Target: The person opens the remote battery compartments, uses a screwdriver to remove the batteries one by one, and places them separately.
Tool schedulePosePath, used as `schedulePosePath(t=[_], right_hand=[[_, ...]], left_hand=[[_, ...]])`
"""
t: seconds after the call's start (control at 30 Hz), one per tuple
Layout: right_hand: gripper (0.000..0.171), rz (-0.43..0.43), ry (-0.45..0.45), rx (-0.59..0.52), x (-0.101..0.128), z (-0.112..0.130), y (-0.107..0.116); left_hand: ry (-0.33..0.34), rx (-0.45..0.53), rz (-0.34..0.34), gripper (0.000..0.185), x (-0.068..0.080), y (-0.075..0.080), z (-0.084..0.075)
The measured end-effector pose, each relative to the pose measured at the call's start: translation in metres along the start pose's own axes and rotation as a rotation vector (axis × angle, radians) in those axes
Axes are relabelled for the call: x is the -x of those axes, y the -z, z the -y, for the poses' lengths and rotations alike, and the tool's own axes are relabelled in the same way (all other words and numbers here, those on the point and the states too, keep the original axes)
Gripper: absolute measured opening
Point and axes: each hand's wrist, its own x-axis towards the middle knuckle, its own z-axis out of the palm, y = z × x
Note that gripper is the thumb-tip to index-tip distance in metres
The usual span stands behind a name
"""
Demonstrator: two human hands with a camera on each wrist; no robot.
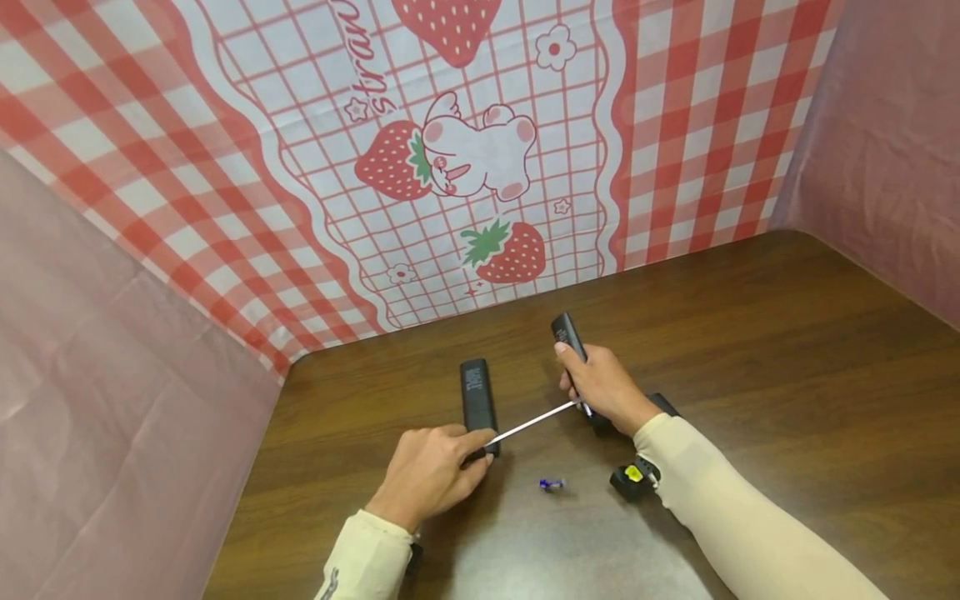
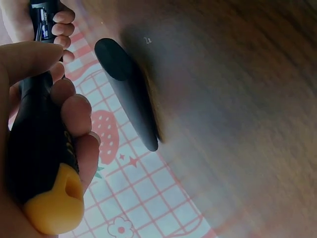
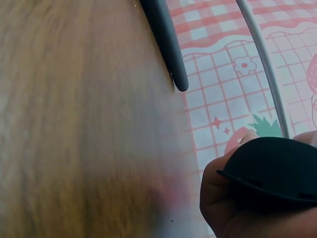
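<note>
My left hand (image 1: 435, 471) grips a screwdriver (image 2: 42, 144) with a black and yellow handle. Its thin metal shaft (image 1: 532, 422) points right, toward the lower end of a black slab-shaped device (image 1: 567, 332). My right hand (image 1: 603, 383) holds that device tilted up, thumb along its face. In the left wrist view, the device's near end shows shiny parts (image 2: 47, 25), and the shaft overlaps it there. A second black slab-shaped device (image 1: 476, 392) with small printed text lies on the table, partly behind my left fingers.
A small blue-purple item (image 1: 552, 483) lies on the wooden table (image 1: 345, 425) between my forearms. Another black object (image 1: 663, 405) shows behind my right wrist. The strawberry-print cloth (image 1: 570, 167) rises at the back, with pink cloth (image 1: 112, 400) at both sides.
</note>
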Motion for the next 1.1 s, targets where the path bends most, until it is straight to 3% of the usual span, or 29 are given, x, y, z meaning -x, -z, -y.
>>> schedulePosePath(t=[1.1], right_hand=[[0.053, -0.013, -0.032, 0.023, -0.001, 0.0, -0.0006]], left_hand=[[0.015, 0.024, 0.002, 0.02, 0.0028, -0.0057, -0.0024]])
